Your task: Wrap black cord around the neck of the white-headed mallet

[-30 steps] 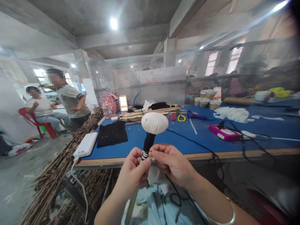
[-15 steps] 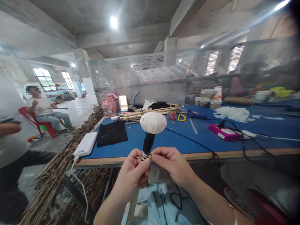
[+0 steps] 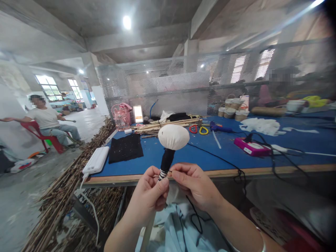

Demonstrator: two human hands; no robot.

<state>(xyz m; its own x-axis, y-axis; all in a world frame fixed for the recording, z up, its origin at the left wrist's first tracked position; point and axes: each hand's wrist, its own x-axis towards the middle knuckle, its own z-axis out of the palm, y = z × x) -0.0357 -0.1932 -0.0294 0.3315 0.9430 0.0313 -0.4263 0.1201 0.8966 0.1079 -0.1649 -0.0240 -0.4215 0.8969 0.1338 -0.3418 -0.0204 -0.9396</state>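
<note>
A stick with a white padded cloth head (image 3: 173, 137) and a black-wrapped neck (image 3: 166, 161) stands upright in front of me. My left hand (image 3: 150, 193) is closed round the stick just below the striped part of the neck. My right hand (image 3: 192, 184) pinches a thin black thread against the neck at the same height. The thread (image 3: 193, 213) hangs down in loops over light blue cloth (image 3: 173, 231) on my lap. The lower part of the stick (image 3: 146, 234) runs down past my left wrist.
A blue-topped table (image 3: 183, 157) holds a black cloth (image 3: 125, 148), a white power bank (image 3: 96, 160), bamboo sticks (image 3: 168, 125), scissors (image 3: 198, 130), a glue gun (image 3: 219, 128), a pink device (image 3: 252, 147) with cables, white fabric (image 3: 259, 126). Twig bundles (image 3: 60, 196) lie left. A person (image 3: 48, 122) sits on a red chair.
A person who stood at the left walked past and out of view. My hands have stayed on the neck of the stick, with only small finger shifts.
</note>
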